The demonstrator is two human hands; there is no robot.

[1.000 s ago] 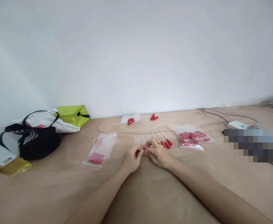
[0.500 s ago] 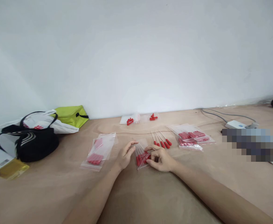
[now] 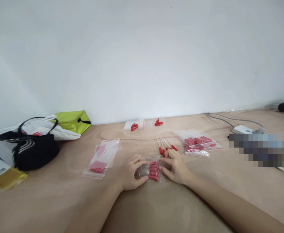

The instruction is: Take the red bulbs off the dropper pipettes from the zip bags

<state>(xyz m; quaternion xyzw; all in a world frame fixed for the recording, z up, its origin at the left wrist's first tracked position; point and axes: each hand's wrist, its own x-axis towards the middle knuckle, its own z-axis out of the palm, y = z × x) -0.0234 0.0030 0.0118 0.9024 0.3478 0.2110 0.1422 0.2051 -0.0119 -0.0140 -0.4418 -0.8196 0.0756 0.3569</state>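
Note:
A small clear zip bag point(image 3: 145, 171) of droppers with red rubber bulbs lies flat on the table between my hands, bulbs toward the right. My left hand point(image 3: 132, 173) curves around its left end, fingers along the far edge and thumb at the near edge. At the bag's right, opening end, my right hand point(image 3: 174, 166) holds the edge with its thumb and fingers. Just beyond that hand lie several loose droppers point(image 3: 165, 146) with thin clear stems, their bulbs partly hidden by the fingers.
Filled dropper bags lie in a pile point(image 3: 197, 142) on the right and a smaller pile point(image 3: 100, 160) on the left. Red bulbs point(image 3: 134, 127) rest on plastic bags by the wall. Black bag point(image 3: 36, 152), green bag point(image 3: 71, 121) stand left; a power strip point(image 3: 242, 130) with cable sits right.
The bag has turned, so its bulbs now point right instead of toward me. My left hand has come down around its left end, and my right hand has shifted to its right edge.

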